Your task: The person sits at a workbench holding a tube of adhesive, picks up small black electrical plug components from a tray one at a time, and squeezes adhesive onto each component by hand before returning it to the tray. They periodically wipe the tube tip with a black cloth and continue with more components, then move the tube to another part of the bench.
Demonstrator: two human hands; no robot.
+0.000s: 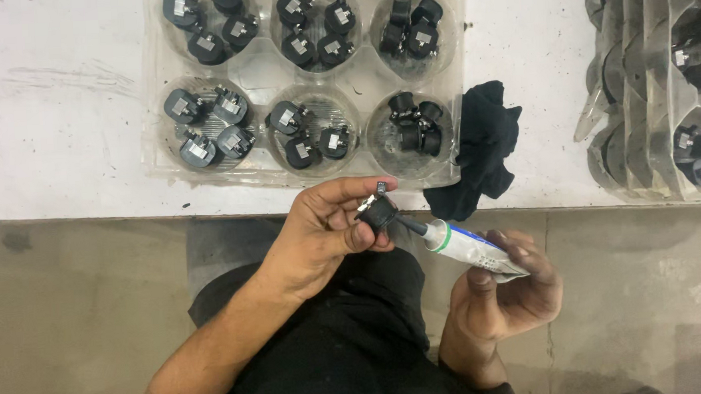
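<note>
My left hand (324,234) pinches a small round black part (378,211) with a metal tab on top, just below the table's front edge. My right hand (506,289) grips a white squeeze tube (473,250) with a green band and a long black nozzle (410,225). The nozzle tip touches the side of the black part. On the table above lies a clear plastic tray (257,70) with round wells, each holding two or three or several similar black parts.
A crumpled black cloth (482,146) lies on the white table (58,116) right of the tray. Stacked clear trays (656,77) with more black parts sit at the right edge. Below the table is a grey floor (69,316) and my dark clothing.
</note>
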